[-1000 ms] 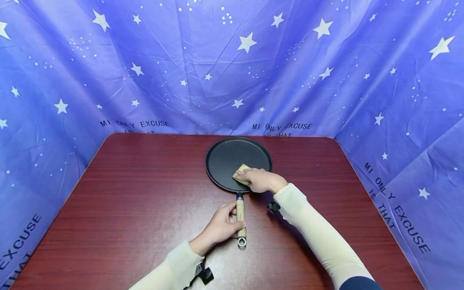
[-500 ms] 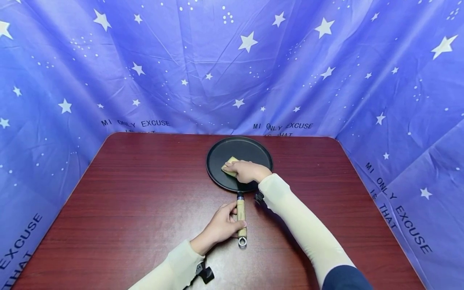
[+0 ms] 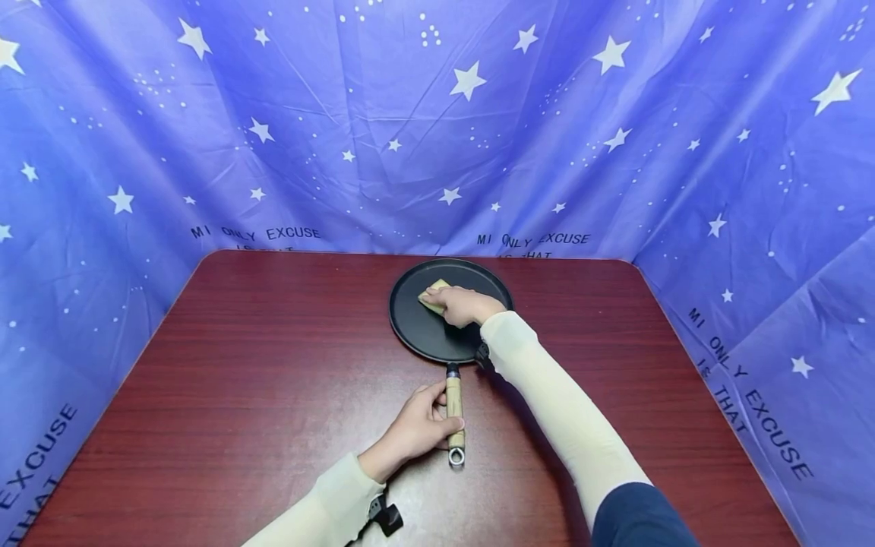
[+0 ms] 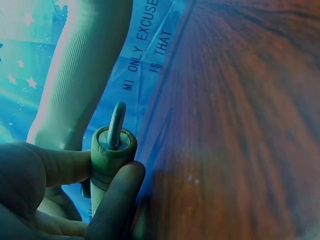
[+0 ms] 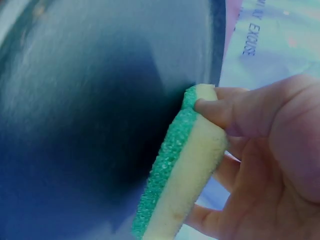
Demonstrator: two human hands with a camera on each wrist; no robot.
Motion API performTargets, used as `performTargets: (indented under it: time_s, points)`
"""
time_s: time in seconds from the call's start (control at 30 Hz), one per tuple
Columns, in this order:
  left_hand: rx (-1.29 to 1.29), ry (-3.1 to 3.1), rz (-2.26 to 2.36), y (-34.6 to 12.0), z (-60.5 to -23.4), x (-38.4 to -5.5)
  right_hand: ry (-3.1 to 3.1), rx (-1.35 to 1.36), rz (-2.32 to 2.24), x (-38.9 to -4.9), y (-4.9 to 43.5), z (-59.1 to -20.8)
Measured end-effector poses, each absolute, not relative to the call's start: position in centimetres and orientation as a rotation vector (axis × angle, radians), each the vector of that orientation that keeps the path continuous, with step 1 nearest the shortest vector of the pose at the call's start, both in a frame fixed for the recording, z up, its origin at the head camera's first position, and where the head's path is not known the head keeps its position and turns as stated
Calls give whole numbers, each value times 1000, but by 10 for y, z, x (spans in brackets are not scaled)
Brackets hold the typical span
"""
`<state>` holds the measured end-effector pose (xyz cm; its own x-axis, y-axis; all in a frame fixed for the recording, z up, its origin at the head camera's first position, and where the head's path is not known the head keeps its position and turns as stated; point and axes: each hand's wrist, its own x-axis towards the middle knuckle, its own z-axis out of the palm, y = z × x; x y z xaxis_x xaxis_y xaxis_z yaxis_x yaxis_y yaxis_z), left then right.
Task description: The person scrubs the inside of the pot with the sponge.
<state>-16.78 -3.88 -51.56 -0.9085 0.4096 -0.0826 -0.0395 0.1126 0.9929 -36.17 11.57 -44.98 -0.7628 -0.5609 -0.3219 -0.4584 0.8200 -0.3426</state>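
Note:
A round black flat pan (image 3: 424, 334) lies on the table, its wooden handle (image 3: 454, 403) pointing toward me. My left hand (image 3: 417, 424) grips that handle, thumb on one side and fingers on the other; in the left wrist view the handle's end (image 4: 112, 157) and its metal hanging loop (image 4: 117, 125) stick out past the fingers. My right hand (image 3: 468, 305) holds a sponge (image 3: 432, 295) against the pan's cooking surface, left of its middle. Close up in the right wrist view, the sponge (image 5: 185, 175) is pale yellow with a green scouring side facing the pan, and thumb and fingers pinch it.
The dark red wooden table (image 3: 273, 357) spreads out on both sides of the pan. Blue curtains (image 3: 383, 91) with white stars stand behind and along both sides of it. A small black wrist device (image 3: 388, 518) sits by the left cuff.
My right hand has moved the sponge across the pan, first leftward and away from me, then slightly farther away. The left hand keeps its grip on the handle, and the pan is almost still.

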Motion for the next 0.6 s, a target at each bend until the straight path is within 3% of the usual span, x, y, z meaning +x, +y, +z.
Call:
performTargets:
  time_s: [0.6]
  points:
    - [354, 2046, 1862, -39, -515, -167, 2633, -646, -315, -359, 159, -445]
